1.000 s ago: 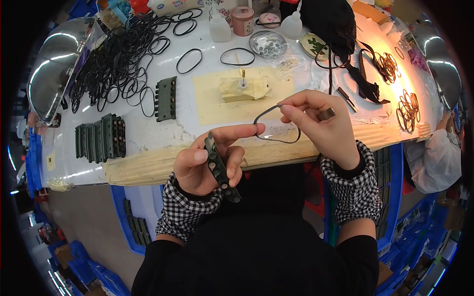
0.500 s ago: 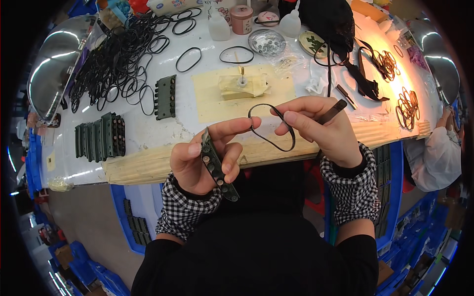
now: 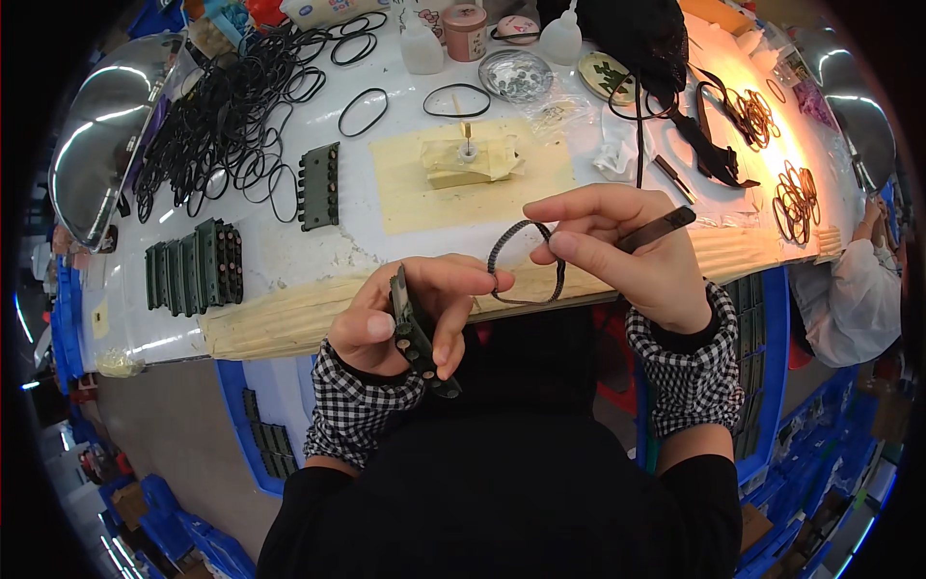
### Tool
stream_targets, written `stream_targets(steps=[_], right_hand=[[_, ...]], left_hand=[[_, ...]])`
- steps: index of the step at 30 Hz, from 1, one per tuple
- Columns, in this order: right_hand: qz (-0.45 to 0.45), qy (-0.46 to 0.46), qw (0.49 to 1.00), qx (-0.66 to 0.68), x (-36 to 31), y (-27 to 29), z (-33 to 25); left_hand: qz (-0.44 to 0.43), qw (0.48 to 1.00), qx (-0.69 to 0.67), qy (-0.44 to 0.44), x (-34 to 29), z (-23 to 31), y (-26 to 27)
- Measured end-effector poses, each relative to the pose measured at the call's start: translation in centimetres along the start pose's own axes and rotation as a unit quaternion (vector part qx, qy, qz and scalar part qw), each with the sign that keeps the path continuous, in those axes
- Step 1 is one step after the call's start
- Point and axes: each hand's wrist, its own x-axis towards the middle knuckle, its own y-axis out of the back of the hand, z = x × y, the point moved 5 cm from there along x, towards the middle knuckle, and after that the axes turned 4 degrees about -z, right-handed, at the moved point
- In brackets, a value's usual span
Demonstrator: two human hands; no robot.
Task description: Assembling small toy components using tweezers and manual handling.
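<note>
My left hand (image 3: 362, 314) grips a dark green plastic chassis piece (image 3: 403, 314) with a row of small round wheels along one side, tilted over the table's front edge. Its index finger reaches out to touch a black toothed rubber belt (image 3: 497, 245), a loop hanging between my two hands. The thumb and index finger of my right hand (image 3: 651, 241) pinch the belt's upper right part. Dark flat tweezers (image 3: 664, 226) lie within the same hand, their wide end pointing up and right; their tips are hidden.
A tangled heap of black belts (image 3: 217, 116) covers the back left. Nearer stand several green pieces (image 3: 193, 268) in a row; another green piece (image 3: 319, 186) lies alone. A taped block (image 3: 473, 166) with an upright pin sits mid-table. Blue trays (image 3: 231, 425) flank my lap. Another person's sleeve (image 3: 839, 299) shows at right.
The belt loop has turned and looks narrower and rounder, with its toothed face showing more. My left hand and the green chassis piece have rotated slightly and shifted a little.
</note>
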Motion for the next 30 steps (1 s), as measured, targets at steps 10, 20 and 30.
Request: stream_targets(steps=[10,20,30], right_hand=[[0.136,0.135,0.962,-0.193,-1.2,0.0,-1.6],[0.119,0.207,0.917,-0.318,-2.1,-1.2,-3.1],[0.113,0.162,0.937,-0.287,-1.6,-1.9,-0.2]], left_hand=[[-0.046,0.999,0.026,0.005,-0.4,0.0,-0.2],[-0.019,0.999,-0.045,0.0,-0.5,-0.3,0.8],[0.061,0.998,-0.023,0.0,0.2,-0.4,0.3]])
